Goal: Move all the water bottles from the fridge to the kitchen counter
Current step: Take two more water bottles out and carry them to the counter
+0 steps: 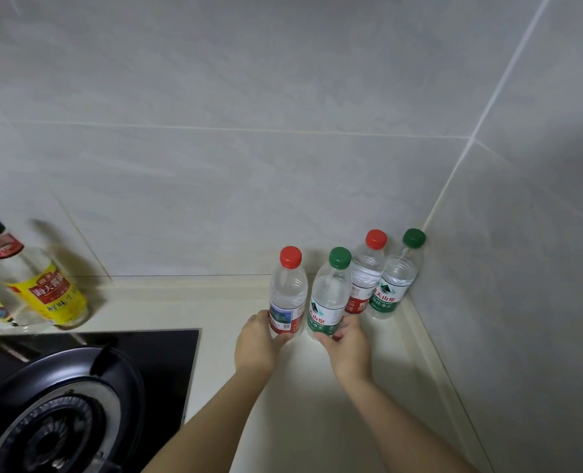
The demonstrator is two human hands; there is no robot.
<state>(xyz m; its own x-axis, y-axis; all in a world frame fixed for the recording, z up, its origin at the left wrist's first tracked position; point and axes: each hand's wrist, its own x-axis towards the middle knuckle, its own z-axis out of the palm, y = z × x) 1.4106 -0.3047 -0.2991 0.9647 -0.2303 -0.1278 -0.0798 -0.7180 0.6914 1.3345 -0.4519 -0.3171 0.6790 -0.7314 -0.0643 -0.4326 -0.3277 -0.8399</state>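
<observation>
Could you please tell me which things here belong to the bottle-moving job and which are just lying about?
Job: front red-capped water bottle in left hand; front green-capped water bottle in right hand; rear red-capped bottle; rear green-capped bottle; counter.

Lying about: yellow-labelled condiment bottle; gas hob.

Yellow-labelled sauce bottle (pixel 49 295) reads 海天 in red, 鲜味 lower down; green-capped water bottle in the corner (pixel 394 283) shows 天山泉 on white; rest too blurry to read.

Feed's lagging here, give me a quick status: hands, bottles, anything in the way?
Left hand grips red-capped bottle, right hand grips green-capped bottle, both upright on counter. Two more bottles in corner. Nothing in the way.
</observation>
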